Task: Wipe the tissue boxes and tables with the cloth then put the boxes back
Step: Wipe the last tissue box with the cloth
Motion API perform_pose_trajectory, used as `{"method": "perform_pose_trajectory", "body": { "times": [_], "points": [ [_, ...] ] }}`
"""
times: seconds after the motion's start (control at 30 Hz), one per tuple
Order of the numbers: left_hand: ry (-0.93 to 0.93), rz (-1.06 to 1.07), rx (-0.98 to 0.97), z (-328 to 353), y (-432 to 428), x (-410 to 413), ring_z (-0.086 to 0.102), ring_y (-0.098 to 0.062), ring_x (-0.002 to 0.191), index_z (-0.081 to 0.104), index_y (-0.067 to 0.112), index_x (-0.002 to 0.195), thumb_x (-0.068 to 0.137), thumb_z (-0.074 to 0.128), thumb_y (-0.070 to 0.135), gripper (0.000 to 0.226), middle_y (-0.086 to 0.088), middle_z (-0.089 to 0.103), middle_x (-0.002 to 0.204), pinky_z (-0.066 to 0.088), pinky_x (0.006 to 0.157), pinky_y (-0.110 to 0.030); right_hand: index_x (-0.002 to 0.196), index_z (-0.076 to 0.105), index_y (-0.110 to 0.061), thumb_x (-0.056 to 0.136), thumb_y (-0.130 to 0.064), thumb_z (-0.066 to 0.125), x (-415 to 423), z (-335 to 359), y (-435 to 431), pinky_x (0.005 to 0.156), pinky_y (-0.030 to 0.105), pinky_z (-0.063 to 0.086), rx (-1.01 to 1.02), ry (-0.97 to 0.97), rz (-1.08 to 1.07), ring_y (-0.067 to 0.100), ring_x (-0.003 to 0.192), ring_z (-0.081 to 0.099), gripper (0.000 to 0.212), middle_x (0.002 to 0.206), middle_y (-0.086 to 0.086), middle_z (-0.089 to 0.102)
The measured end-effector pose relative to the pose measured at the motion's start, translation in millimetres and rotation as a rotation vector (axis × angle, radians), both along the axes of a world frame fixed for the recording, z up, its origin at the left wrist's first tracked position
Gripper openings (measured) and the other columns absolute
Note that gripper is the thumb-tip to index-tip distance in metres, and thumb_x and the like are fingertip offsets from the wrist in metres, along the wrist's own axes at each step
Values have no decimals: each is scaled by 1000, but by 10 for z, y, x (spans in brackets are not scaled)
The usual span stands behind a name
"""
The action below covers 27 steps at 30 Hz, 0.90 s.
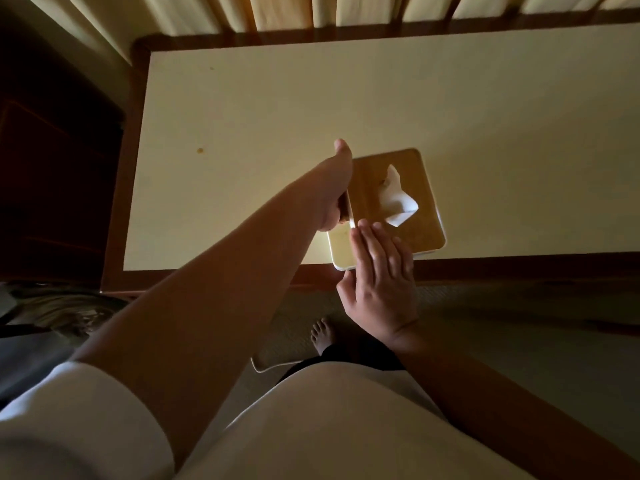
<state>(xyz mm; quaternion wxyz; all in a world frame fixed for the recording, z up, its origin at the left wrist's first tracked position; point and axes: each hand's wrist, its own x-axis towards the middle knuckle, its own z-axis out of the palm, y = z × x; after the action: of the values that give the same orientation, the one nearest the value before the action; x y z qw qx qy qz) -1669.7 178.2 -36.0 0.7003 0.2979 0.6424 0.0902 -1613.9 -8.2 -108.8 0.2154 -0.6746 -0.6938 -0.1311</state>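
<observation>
A tissue box [420,216] with a tan wooden lid and white sides stands near the front edge of a cream-topped table [277,133]. A white tissue [396,199] sticks up from the lid's slot. My left hand [332,188] grips the box's left side, thumb pointing away from me. My right hand [381,275] lies flat with fingers together against the box's near left corner, and nothing shows in it. No cloth is visible.
The table has a dark wooden rim [119,209] and a small brown spot [200,150] on its left part. Curtains [277,12] hang behind it. A bare foot [322,334] stands on the floor mat below, beside a white cable [263,368].
</observation>
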Motion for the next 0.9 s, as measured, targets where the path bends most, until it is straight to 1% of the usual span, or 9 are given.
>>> {"method": "perform_pose_trajectory", "body": {
  "times": [0.1,0.2,0.27,0.33,0.47,0.6,0.73,0.83,0.9],
  "points": [
    [55,-18,16,30,-47,30,71,-24,98,67,12,115,101,26,78,79,-5,75,117,57,93,-33,154,39,-4,88,-27,58,-4,17,-15,125,43,20,-22,14,-4,30,148,36,72,156,15,49],
    [40,-76,65,60,18,-15,64,-21,81,67,13,126,101,25,79,82,-4,72,95,50,72,-30,154,40,-3,83,-26,63,-20,72,-15,125,44,21,-47,43,-6,30,150,35,78,157,16,46],
    [-2,-72,94,72,38,-33,63,-19,66,67,13,109,103,23,75,76,-3,69,72,50,62,-25,154,41,-2,81,-24,66,-12,87,-22,126,44,20,-58,55,-2,30,150,34,80,158,17,46],
    [-61,-9,64,79,22,-16,66,-19,58,64,12,93,104,22,73,75,-4,69,65,53,58,-23,154,41,-2,80,-24,67,-2,91,-31,126,43,19,-68,54,1,30,150,34,81,158,17,45],
    [10,6,45,-80,-18,20,70,-21,87,70,8,114,98,25,81,88,-4,73,100,58,95,-38,154,40,-2,76,-24,70,-3,111,-35,126,43,19,-76,58,4,30,151,33,86,159,16,44],
    [13,-81,10,94,30,-55,61,-18,61,61,13,89,103,18,76,78,-2,66,66,50,63,-24,155,37,-2,74,-26,72,0,150,-42,126,45,21,-102,94,21,29,151,32,91,160,17,43],
    [-27,-74,16,91,94,-65,66,-21,80,64,10,107,99,21,81,84,-6,70,85,48,78,-28,155,34,-3,74,-27,72,9,165,-37,126,44,20,-110,114,34,30,151,32,92,159,17,43],
    [-51,-71,-63,41,68,-2,73,-25,108,66,9,132,92,24,87,98,-7,76,118,54,100,-40,156,35,-3,75,-27,72,24,173,-44,126,44,20,-122,100,37,30,152,31,92,160,17,42],
    [-20,-91,-39,35,51,-19,77,-28,104,70,5,124,100,23,80,92,-11,79,113,58,98,-40,155,37,-1,74,-26,72,19,172,-50,126,45,21,-120,95,37,30,152,31,92,161,17,42]
  ]
}}
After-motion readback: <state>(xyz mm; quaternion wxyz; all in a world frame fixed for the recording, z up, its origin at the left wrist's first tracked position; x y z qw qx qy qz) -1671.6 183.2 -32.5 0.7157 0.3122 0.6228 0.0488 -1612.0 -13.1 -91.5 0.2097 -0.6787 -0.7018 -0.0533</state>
